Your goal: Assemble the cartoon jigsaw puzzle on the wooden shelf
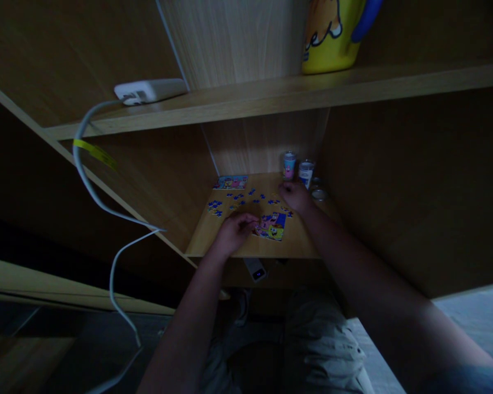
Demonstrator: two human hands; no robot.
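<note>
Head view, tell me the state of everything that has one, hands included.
Jigsaw puzzle: partly assembled
Loose pieces: spread out
Picture card: lying flat
Front jar: upright
Rear jar: upright
Yellow mug: upright, top cut off
Left hand: at puzzle's edge, grip unclear
Right hand: fingers curled, contents unclear

No lettering can be read; canister labels appear too small and dim.

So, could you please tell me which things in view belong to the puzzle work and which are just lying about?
Puzzle work:
joined puzzle section, at the left hand
loose pieces
picture card, probably

Lying about:
yellow mug
white power strip
white cable

Unclear: the labelled containers, possibly the puzzle's.
</note>
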